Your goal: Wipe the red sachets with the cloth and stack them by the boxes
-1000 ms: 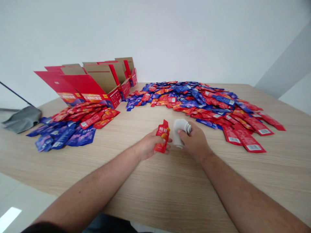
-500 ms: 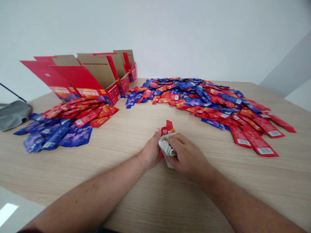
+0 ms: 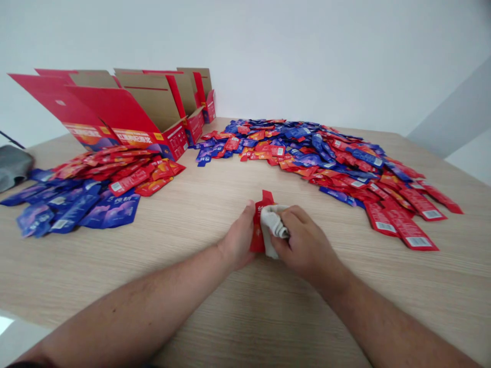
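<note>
My left hand (image 3: 240, 237) grips a red foil sachet (image 3: 258, 230) upright on the wooden table, its top corner showing above my fingers. My right hand (image 3: 305, 240) presses a folded white cloth (image 3: 271, 229) against the sachet's face. The cloth and my fingers hide most of the sachet's printing. Both hands are at the middle of the table, a little in front of a large heap of red and blue sachets (image 3: 310, 158).
Several open red-and-cardboard boxes (image 3: 153, 117) stand at the far left of the light wood table (image 3: 115, 266). In front of them lie stacked red sachets (image 3: 115, 171) and blue sachets (image 3: 76, 209). A grey cloth (image 3: 13, 166) lies at the left edge.
The white cloth has moved from my right hand onto the red sachet, and my hands have come together around it. The view has tilted, shifting the table and boxes left and up.
</note>
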Available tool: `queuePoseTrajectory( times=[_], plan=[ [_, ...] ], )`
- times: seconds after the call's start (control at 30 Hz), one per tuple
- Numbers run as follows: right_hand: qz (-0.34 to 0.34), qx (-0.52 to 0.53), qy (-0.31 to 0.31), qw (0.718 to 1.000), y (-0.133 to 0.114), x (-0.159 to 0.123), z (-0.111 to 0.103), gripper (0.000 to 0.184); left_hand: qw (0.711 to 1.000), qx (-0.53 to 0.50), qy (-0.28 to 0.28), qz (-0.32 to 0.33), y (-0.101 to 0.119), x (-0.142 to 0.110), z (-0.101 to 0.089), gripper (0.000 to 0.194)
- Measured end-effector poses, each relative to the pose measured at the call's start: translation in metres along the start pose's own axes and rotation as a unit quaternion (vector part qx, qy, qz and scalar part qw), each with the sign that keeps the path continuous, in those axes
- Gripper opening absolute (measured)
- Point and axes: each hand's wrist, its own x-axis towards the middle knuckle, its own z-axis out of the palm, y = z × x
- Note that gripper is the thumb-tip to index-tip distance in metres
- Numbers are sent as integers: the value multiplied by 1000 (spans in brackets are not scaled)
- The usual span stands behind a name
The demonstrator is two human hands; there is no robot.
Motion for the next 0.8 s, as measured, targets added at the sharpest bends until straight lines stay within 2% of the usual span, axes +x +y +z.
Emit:
queuePoseTrajectory(
  times=[0.07,0.17,0.2,0.37,0.47,0.53,0.63,0.67,0.8],
  plan=[
    [-7,5,-5,1000,-1,0,0,14,1000,0,4,-5,1,-1,1,61],
    [-78,26,-99,992,-8,-3,3,15,998,-13,40,-45,7,-4,1,66],
    [-88,30,-113,989,-10,-3,4,16,997,-21,48,-55,9,-4,1,67],
    [-16,15,-55,998,-8,-3,5,13,998,-50,27,-29,11,-3,1,65],
    [-75,37,-114,990,-8,-3,6,14,997,-32,50,-58,12,-2,1,67],
    [-78,34,-119,989,-7,-3,7,17,996,-36,60,-61,13,-2,2,68],
    [-11,10,-41,999,-4,-2,5,20,997,-54,46,-27,11,-3,5,66],
    [-11,8,-30,999,-4,-1,4,19,998,-53,38,-21,10,-4,6,65],
    [-85,7,-54,995,-2,2,-1,17,999,-34,6,-33,4,-7,5,68]
  ],
)
